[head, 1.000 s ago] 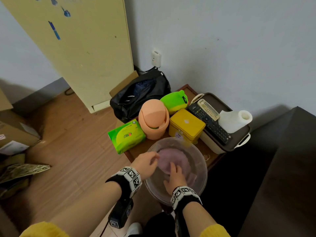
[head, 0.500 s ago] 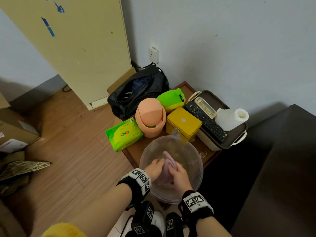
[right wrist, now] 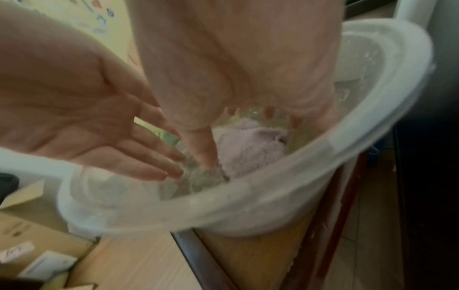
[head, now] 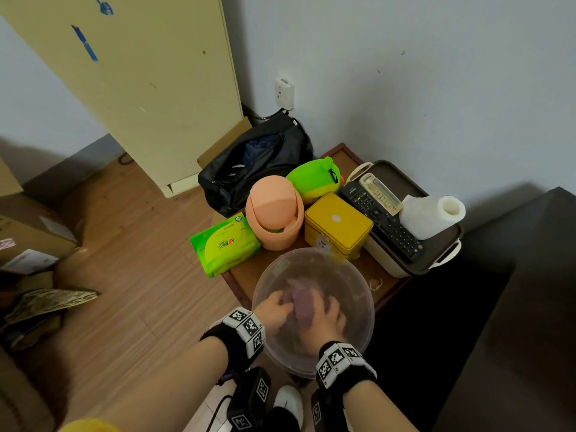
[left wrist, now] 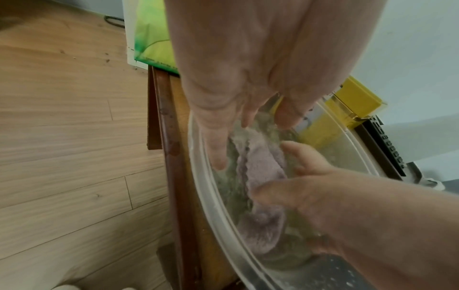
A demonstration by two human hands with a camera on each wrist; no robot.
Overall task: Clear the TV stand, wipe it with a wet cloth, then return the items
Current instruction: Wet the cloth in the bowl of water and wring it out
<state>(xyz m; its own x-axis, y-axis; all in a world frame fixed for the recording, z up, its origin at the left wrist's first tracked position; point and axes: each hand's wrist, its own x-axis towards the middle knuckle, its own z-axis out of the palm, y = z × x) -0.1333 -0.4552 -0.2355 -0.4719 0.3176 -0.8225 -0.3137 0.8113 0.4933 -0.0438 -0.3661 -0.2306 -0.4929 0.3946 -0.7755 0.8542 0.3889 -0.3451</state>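
A purple cloth (head: 300, 302) lies bunched in water inside a clear plastic basin (head: 363, 275) at the near end of the brown TV stand (head: 388, 289). Both hands are in the basin. My right hand (head: 321, 310) holds the cloth (left wrist: 258, 166) between thumb and fingers. My left hand (head: 282, 305) is beside it on the left, palm open and fingers straight (right wrist: 159, 166), tips at the water. Still on the stand are a green tissue pack (head: 224, 249), a peach bin (head: 274, 219), a green plush (head: 314, 179) and a yellow box (head: 338, 227).
A lidded pot (head: 414, 263) at the stand's right carries two remotes (head: 383, 219) and a paper roll (head: 431, 215). A black bag (head: 252, 163) sits on the floor behind the stand, cardboard boxes (head: 28, 232) at the left, a dark sofa (head: 514, 307) on the right.
The cloth went from spread flat to bunched up. Both hands drew to the basin's near side; the left hand has come off the cloth and spread flat.
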